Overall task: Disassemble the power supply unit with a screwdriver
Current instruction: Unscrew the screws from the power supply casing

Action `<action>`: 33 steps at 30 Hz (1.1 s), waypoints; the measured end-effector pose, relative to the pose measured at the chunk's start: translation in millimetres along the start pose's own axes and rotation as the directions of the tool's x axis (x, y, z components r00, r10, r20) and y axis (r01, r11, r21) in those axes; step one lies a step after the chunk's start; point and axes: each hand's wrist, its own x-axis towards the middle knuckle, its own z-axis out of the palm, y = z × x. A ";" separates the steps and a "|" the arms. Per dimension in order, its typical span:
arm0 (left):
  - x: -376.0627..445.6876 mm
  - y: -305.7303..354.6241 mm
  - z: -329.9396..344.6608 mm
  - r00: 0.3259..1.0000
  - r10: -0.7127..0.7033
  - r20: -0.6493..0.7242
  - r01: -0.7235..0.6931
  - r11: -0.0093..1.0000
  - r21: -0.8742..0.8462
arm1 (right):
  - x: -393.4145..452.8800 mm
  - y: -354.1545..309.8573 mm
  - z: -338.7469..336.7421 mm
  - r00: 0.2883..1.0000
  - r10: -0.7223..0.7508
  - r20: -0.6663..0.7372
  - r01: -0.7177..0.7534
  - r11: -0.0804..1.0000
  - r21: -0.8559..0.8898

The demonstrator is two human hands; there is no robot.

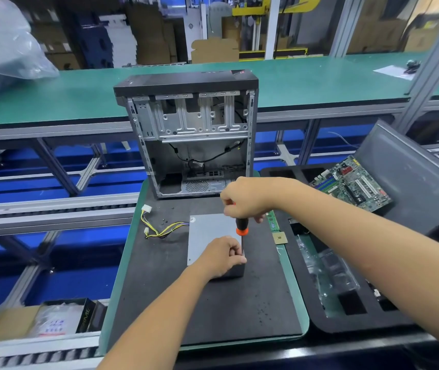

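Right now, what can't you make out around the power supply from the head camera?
- Screwdriver tip and the screw it meets: hidden behind the left hand.
- Screwdriver handle top: wrapped by the right hand.
- Power supply near-right corner: under the left hand.
- Loose screws on the mat: too small to count.

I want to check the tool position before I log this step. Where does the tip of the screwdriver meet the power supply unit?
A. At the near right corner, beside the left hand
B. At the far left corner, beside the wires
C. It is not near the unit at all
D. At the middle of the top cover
A: the screwdriver, held upright by the right hand, comes down at the near right corner of the power supply unit, where the left hand pinches its shaft.
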 end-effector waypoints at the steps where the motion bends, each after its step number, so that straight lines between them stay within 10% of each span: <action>1: -0.8 0.3 0.4 1.000 0.003 -0.005 -0.003 1.000 0.000 | -1.7 1.2 0.1 0.999 -0.036 -0.001 0.036 0.999 0.027; 13: -6.7 1.0 3.4 0.997 0.042 -0.057 -0.046 0.997 -0.068 | -4.1 3.9 0.9 0.991 0.123 0.059 -0.123 0.992 -0.016; 26: -9.6 1.0 3.9 0.993 0.001 -0.116 -0.021 0.986 -0.165 | -18.1 13.6 -1.3 0.991 -0.116 -0.067 0.117 0.993 0.016; 33: -8.6 0.6 4.8 0.995 0.004 -0.104 -0.021 0.986 -0.164 | -5.4 2.2 2.2 0.994 0.105 -0.026 -0.107 0.977 -0.182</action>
